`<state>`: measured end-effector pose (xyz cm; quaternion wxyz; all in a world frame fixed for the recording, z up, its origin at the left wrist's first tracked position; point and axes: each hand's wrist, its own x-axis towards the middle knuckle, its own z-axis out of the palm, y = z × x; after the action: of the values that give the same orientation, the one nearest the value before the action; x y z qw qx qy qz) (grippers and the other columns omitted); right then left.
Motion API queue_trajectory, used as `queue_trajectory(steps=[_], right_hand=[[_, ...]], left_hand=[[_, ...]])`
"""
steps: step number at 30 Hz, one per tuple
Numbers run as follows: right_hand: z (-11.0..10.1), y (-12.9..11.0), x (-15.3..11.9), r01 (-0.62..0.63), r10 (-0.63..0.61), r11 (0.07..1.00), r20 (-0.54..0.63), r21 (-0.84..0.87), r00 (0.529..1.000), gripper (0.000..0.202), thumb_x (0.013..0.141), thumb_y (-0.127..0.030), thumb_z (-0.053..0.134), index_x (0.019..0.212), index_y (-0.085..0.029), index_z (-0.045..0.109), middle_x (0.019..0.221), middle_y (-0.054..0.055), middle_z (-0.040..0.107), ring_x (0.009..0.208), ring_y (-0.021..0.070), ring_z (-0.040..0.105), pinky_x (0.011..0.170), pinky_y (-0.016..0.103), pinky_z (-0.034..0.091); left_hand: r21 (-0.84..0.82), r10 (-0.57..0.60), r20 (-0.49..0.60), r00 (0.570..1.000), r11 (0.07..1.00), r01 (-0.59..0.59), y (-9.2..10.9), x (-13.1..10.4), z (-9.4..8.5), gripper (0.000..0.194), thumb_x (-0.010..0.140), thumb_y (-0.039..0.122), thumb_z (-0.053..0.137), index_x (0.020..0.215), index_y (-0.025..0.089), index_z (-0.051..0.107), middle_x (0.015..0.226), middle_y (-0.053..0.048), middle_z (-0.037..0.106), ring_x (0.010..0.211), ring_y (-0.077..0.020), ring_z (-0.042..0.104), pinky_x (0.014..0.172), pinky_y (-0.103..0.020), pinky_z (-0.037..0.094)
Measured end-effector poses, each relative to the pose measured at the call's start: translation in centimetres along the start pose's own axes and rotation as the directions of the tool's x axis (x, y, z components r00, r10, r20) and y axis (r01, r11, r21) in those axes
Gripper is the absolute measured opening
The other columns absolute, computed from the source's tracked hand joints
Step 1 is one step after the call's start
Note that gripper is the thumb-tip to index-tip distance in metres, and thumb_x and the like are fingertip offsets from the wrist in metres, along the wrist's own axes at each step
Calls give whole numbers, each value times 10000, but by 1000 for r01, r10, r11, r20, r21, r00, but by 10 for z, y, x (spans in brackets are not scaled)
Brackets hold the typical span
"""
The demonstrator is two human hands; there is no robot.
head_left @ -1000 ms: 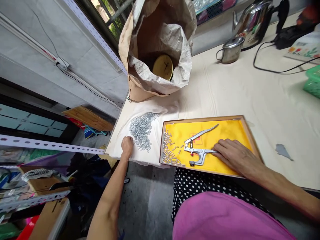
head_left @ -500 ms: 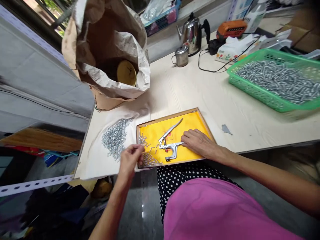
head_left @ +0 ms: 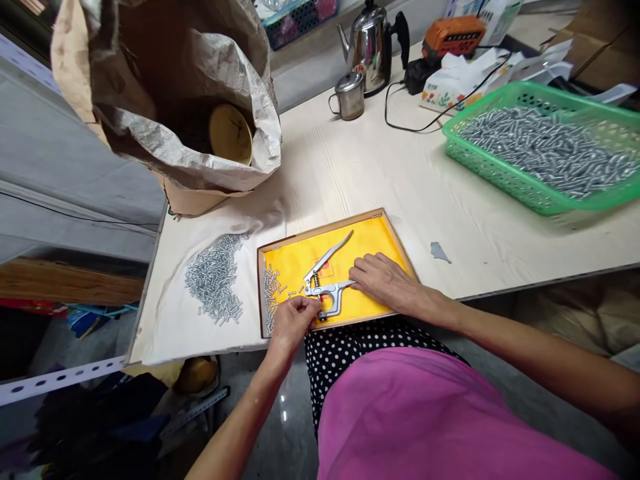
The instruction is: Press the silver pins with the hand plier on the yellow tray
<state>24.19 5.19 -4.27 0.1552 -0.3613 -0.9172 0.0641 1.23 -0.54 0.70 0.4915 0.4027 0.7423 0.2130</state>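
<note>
1. No brand or writing can be read anywhere; a small red mark on the tray cloth is too blurred to make out.
2. At the far left a crumpled brown paper sack (head_left: 165, 100) stands open on the pale wood-grain worktop (head_left: 380, 173), with a round yellow container (head_left: 230, 133) inside.
3. A loose heap of small silvery metal pins (head_left: 214, 279) lies on white cloth just left of the tray.
4. The shallow wooden-framed tray (head_left: 395, 233) is lined in yellow fabric; more pins (head_left: 271, 293) are scattered along its left side.
5. The left hand (head_left: 295, 320) is curled at the tray's near edge, fingertips pinched together at the head of the pliers; whether it grips a pin I cannot tell.
6. The metal hand-press pliers (head_left: 325, 277) lie on the yellow lining, handles spread apart.
7. The right hand (head_left: 383, 280) rests palm down, fingers loosely extended, fingertips touching the lower handle.
8. At the far right a green plastic mesh basket (head_left: 500, 170) holds a mass of silvery pins.
</note>
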Motion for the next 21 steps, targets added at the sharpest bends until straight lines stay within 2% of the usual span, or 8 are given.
queue_trajectory(steps=[10,17,21], right_hand=[[1,0,1,1,-1,1000,-47,-2,999,156,994,-266,509,902,-185,605,877,48,603,819,195,465,725,337,257],[1,0,1,1,-2,1000,-45,-7,999,163,995,-281,517,898,-184,604,874,43,602,818,193,471,723,338,252],[0,0,-1,9,-9,1000,-20,1,1000,153,995,-265,515,893,-188,599,894,44,604,832,192,480,732,339,255]], left_hand=[[53,17,24,1000,998,-19,3,1,0,304,671,454,702,656,154,654,495,25,553,457,-87,445,455,-210,284],[80,-61,91,994,995,54,8,3,-3,293,659,439,717,682,158,633,479,32,546,414,-78,402,435,-211,270],[79,-63,98,993,995,55,8,3,-3,300,644,441,713,680,157,623,505,24,559,428,-78,402,437,-211,269]])
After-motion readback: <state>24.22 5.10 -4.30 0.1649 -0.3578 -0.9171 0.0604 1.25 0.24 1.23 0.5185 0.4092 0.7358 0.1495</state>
